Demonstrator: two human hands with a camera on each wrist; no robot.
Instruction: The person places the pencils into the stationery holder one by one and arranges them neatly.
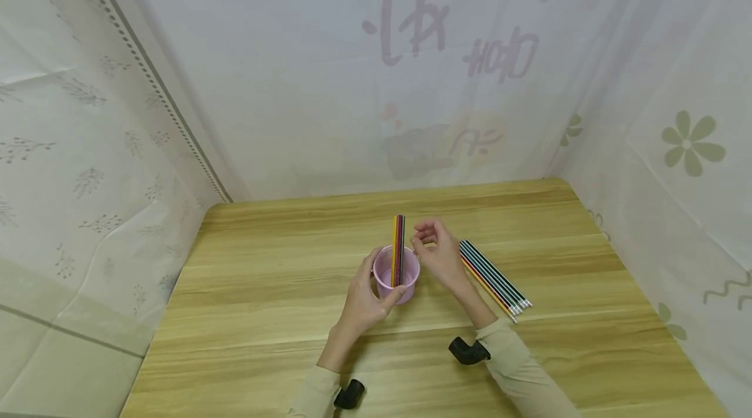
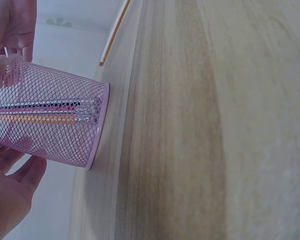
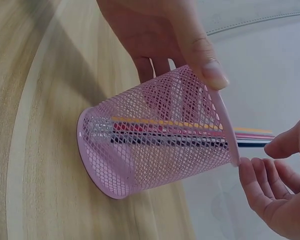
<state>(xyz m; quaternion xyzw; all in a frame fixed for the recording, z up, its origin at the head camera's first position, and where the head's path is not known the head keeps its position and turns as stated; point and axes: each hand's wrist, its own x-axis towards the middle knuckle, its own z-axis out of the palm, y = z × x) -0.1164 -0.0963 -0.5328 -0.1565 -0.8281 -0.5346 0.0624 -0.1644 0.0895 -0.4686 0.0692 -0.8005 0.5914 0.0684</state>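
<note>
A pink mesh pencil cup [image 1: 382, 268] stands on the table, and my left hand [image 1: 364, 300] grips its side with the thumb over the rim. Inside it lean several pencils [image 3: 175, 132], yellow, red and dark, with their metal-banded ends down and their other ends above the rim. Beside the rim, on the right, my right hand [image 1: 440, 258] has its fingers loosely bent and nothing visible between them. In the right wrist view its thumb is close to the pencils' upper ends; whether it touches them I cannot tell.
To the right of the cup, a row of pencils [image 1: 496, 277], mostly dark green and white with a yellow one at the edge, lies on the wooden table [image 1: 264, 274]. Patterned curtains [image 1: 282, 78] surround the table at the back and sides.
</note>
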